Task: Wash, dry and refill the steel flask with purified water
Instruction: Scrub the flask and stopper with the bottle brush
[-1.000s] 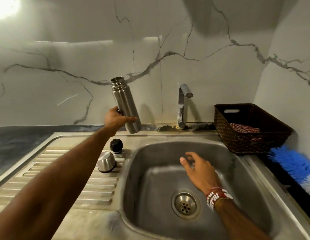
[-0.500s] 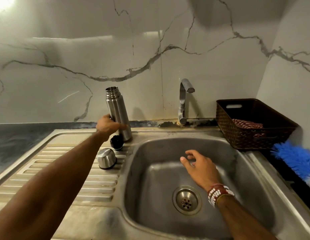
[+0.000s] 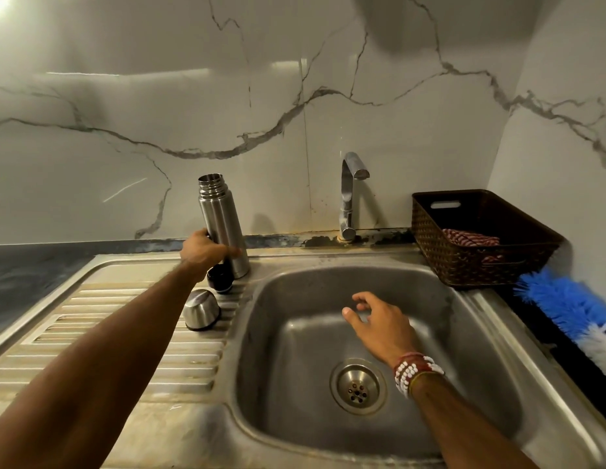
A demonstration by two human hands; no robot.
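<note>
The open steel flask (image 3: 221,221) stands upright on the drainboard at the sink's back left corner. My left hand (image 3: 202,252) grips its lower body. Just in front of the flask lies its black stopper (image 3: 221,283), and nearer to me the steel cup lid (image 3: 202,310) sits upside down on the ribbed drainboard (image 3: 102,336). My right hand (image 3: 379,321) hovers over the sink basin (image 3: 295,384) with relaxed fingers and holds nothing. The tap (image 3: 349,194) stands behind the basin; no water runs from it.
A dark woven basket (image 3: 470,262) with a red striped cloth (image 3: 470,239) sits at the right of the sink. A blue and white brush (image 3: 572,308) lies along the right counter. The drain (image 3: 358,386) is in the basin's middle. Marble walls close off the back and right.
My left hand has lowered the flask from the air and stood it on the drainboard behind the stopper. My right hand stays over the basin.
</note>
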